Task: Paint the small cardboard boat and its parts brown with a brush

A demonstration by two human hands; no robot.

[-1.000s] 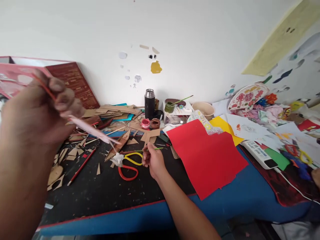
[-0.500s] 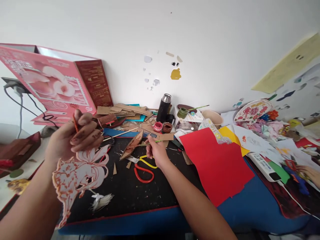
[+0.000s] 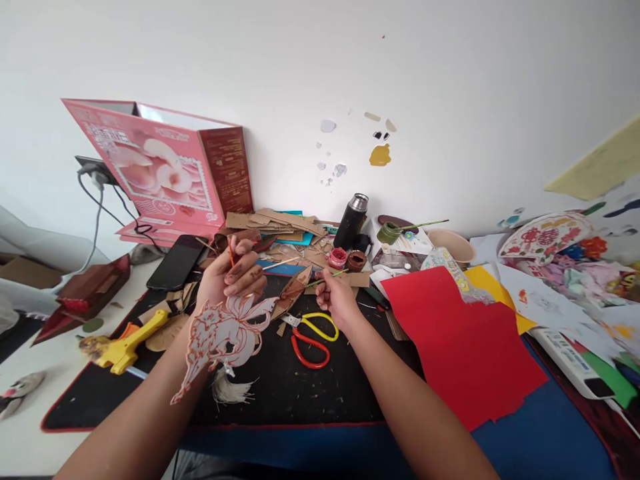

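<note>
My left hand (image 3: 235,270) is closed on a red-orange cord (image 3: 231,252), and paint stains its fingers. Below it, in front of the wrist, hangs a fox-shaped cutout (image 3: 215,337), white with orange outlines. A pale tassel (image 3: 233,390) dangles under the cutout. My right hand (image 3: 336,297) grips a thin paintbrush (image 3: 313,284) with a green handle. The brush's far end reaches over a pointed, boat-shaped brown cardboard piece (image 3: 295,290). Just below the right hand lie open scissors (image 3: 311,355) with one red and one yellow handle.
Open jars of red paint (image 3: 338,257) and brown paint (image 3: 357,260) stand behind, near a black flask (image 3: 351,223). Red paper (image 3: 460,347) covers the right side. At left are a yellow glue gun (image 3: 125,347), a phone (image 3: 175,262) and a pink box (image 3: 170,167).
The view has swung left, bringing the phone and glue gun into sight. My left hand has moved away from me and rightward with the hanging cutout. My right hand keeps hold of the paintbrush.
</note>
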